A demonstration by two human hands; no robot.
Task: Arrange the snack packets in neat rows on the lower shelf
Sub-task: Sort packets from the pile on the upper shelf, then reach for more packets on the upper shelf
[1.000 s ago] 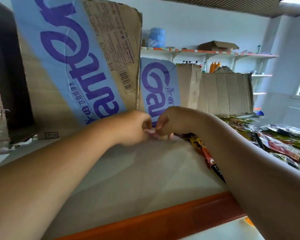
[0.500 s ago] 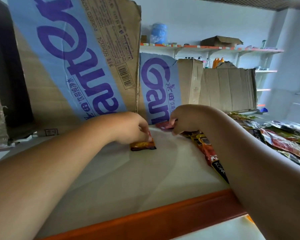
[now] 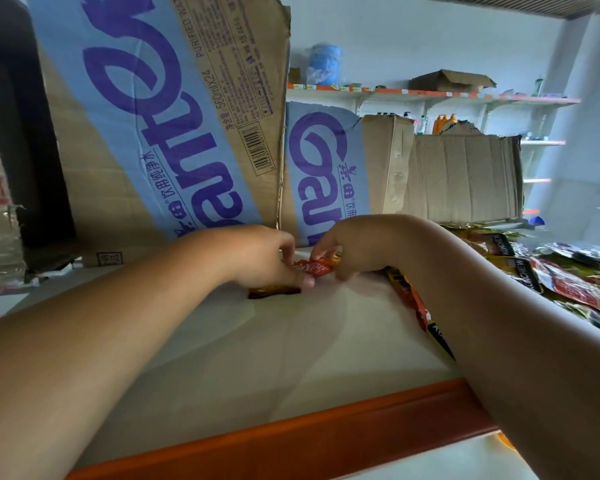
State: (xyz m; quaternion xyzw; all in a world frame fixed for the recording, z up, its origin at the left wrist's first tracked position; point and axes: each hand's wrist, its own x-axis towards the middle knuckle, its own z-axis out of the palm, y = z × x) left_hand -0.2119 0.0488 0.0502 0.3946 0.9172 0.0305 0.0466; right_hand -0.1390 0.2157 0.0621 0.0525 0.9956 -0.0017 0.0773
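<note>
Running along the nearest edge, an orange front lip (image 3: 291, 434) borders the pale cream lower shelf (image 3: 257, 341), and two bare forearms reach over it side by side.

Halfway in, the left hand (image 3: 257, 254) and the right hand (image 3: 357, 244) meet knuckles up, wrists bent down. Between them sits a small red-and-orange foil snack packet (image 3: 314, 266), crinkled and shiny, held just above the shelf. Each grip is closed on it: the left fingers curl over its left end and the right fingertips pinch its right end. Under the left thumb a dark brown flat snack packet (image 3: 274, 292) lies on the shelf. That makes two packets at the hands.

Beside the right forearm runs a line of red-and-yellow stick packets (image 3: 411, 299), partly hidden, so their number cannot be told. Further right lies a loose heap of green, red and black snack bags (image 3: 575, 282).

Behind the hands stand two brown cardboard cartons with blue bands and purple lettering, a large one (image 3: 153, 133) and a lower one (image 3: 326, 174), then one plain cardboard carton (image 3: 465, 178). Wall shelves (image 3: 430, 95) hang on the far wall.
</note>
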